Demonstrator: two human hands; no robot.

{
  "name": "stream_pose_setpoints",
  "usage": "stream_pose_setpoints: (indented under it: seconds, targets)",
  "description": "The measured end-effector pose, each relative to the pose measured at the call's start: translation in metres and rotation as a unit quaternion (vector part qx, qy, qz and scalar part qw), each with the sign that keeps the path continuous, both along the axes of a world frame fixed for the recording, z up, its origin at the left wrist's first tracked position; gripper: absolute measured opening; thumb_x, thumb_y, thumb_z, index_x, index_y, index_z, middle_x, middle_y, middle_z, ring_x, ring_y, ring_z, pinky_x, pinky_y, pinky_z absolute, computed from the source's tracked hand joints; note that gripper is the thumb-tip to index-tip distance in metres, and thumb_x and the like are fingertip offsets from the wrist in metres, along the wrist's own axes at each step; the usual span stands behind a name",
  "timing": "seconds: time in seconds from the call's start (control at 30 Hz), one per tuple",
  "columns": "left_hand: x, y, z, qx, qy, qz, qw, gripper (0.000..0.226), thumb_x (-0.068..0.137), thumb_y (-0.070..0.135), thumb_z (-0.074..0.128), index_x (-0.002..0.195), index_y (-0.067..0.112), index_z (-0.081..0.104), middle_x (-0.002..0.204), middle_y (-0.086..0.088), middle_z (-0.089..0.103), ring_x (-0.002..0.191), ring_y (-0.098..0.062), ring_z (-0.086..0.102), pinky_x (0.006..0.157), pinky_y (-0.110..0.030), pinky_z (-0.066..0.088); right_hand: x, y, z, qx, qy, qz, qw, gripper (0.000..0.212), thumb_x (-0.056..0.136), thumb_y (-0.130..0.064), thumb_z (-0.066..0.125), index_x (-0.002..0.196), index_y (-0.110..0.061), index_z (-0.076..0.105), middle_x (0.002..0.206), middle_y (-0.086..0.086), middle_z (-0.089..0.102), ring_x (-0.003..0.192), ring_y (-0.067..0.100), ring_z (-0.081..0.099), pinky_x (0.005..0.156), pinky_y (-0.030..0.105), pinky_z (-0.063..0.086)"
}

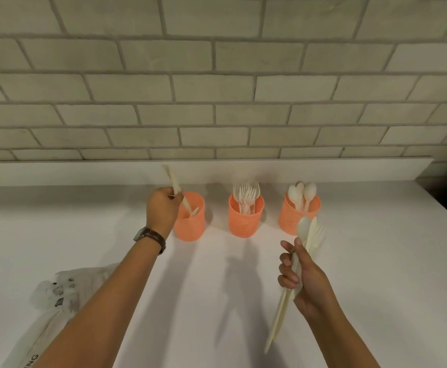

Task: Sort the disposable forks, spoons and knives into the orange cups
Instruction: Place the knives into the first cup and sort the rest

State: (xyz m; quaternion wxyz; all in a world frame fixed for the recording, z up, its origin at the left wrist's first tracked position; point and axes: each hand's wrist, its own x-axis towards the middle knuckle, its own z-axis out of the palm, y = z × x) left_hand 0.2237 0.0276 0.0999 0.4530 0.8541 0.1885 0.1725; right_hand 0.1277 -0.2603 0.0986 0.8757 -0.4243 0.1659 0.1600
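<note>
Three orange mesh cups stand in a row on the white counter. My left hand pinches a cream plastic knife whose lower end dips into the left cup; another piece lies inside that cup. The middle cup holds several forks. Several spoons stand in the right cup. My right hand grips a bundle of mixed cutlery, a spoon, a knife and a fork showing at its top, in front of the right cup.
A crumpled clear plastic bag with print lies on the counter at the lower left, under my left forearm. A brick-tiled wall rises behind a white ledge. The counter's right edge ends near the far right.
</note>
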Motion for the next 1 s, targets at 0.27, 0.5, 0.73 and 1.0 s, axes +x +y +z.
stream_pose_setpoints:
  seconds: [0.27,0.5,0.73,1.0]
  targets:
    - [-0.034,-0.020,0.014,0.089,-0.036,0.048,0.994,0.051,0.072,0.032,0.076,0.119,0.017,0.061,0.129,-0.007,0.052,0.122,-0.027,0.043,0.100,-0.029,0.027,0.005,0.002,0.001,0.094,0.013,-0.042,0.995,0.044,0.093,-0.051,0.040,0.097,-0.009,0.053,0.057,0.000,0.042,0.034,0.006,0.031,0.033,0.016,0.030]
    - [-0.135,-0.127,0.026,-0.114,0.113,-0.295,0.942,0.004,0.079,0.032,0.070,0.081,0.028,0.071,0.086,0.009,0.071,0.076,-0.004,0.062,0.070,-0.011,0.044,0.013,-0.001,0.003,0.110,-0.003,-0.084,0.990,0.029,0.096,-0.040,0.042,0.081,-0.015,0.045,0.056,-0.002,0.038,0.037,0.008,0.032,0.037,0.018,0.030]
    - [-0.147,-0.146,0.006,-0.119,0.150,-0.308,0.932,0.011,0.083,0.028,0.066,0.091,0.030,0.073,0.062,0.008,0.059,0.063,-0.007,0.056,0.069,-0.024,0.047,0.014,0.003,0.009,0.071,-0.030,-0.062,0.995,0.024,0.099,-0.030,0.041,0.080,-0.016,0.046,0.061,-0.001,0.042,0.042,0.009,0.036,0.042,0.020,0.036]
    - [-0.139,-0.129,0.007,-0.200,0.170,-0.267,0.927,0.019,0.081,0.009,0.067,0.077,0.026,0.076,0.069,0.004,0.072,0.054,-0.006,0.060,0.060,-0.020,0.047,0.012,0.007,0.009,0.103,-0.019,-0.059,0.993,0.027,0.100,-0.027,0.041,0.078,-0.012,0.048,0.064,0.006,0.061,0.059,0.022,0.066,0.060,0.032,0.059]
